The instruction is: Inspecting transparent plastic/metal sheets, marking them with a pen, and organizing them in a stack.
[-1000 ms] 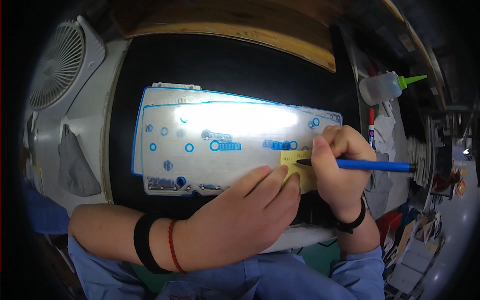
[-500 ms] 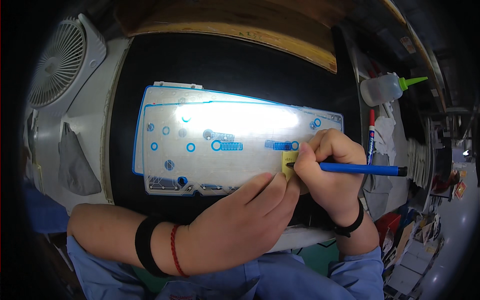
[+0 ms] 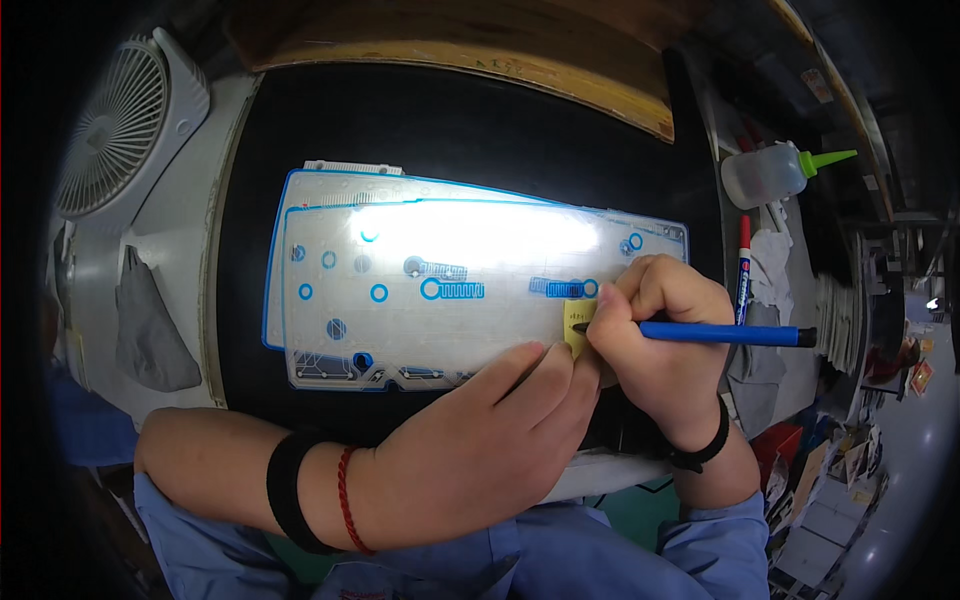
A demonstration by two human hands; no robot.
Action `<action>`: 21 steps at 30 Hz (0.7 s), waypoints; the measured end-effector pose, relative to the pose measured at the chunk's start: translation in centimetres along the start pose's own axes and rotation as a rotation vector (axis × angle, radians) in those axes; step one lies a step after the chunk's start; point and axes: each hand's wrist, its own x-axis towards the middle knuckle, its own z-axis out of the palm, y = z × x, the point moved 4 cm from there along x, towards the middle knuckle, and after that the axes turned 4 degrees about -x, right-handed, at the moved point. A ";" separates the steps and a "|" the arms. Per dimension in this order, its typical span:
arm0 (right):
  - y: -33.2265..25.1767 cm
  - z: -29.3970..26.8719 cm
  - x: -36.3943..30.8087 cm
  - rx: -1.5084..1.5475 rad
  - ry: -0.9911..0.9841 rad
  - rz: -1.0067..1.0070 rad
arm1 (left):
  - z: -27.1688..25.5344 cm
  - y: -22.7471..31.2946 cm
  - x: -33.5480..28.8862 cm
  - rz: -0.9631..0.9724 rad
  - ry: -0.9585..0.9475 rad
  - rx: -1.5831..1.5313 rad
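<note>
In my right hand is a blue marker pen, its dark tip resting on a small yellow sticky note with small handwriting. My left hand has its fingers pressed together at the note's lower edge, holding it; the fingertips are partly hidden. Under the note lie stacked clear plastic sheets with blue outlines, blue rings and printed circuit lines, apparently keyboard membranes. A bright reflection washes out the upper middle of the top sheet.
The sheets rest on a black mat, bounded at the back by a wooden shelf. At left are a white fan and a grey cloth. At right stand a squeeze bottle with green nozzle and a red-capped marker.
A little more writing shows on the yellow note. Both hands and the pen stay in nearly the same place; the sheets look shifted very slightly with the view.
</note>
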 end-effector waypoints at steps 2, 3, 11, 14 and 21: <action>0.0 0.0 0.0 -0.001 -0.003 0.000 | 0.0 0.0 0.0 0.001 0.000 0.001; 0.0 0.0 0.0 -0.005 -0.006 -0.001 | 0.1 0.0 0.0 0.001 0.001 0.001; 0.0 0.0 0.0 -0.033 -0.020 0.005 | 0.1 0.0 0.0 -0.004 0.019 -0.017; -0.1 0.0 0.0 0.025 0.026 0.008 | 0.1 0.0 0.0 -0.002 0.022 -0.018; -0.1 0.0 0.1 -0.010 0.005 0.014 | 0.2 -0.1 0.0 -0.001 0.015 -0.007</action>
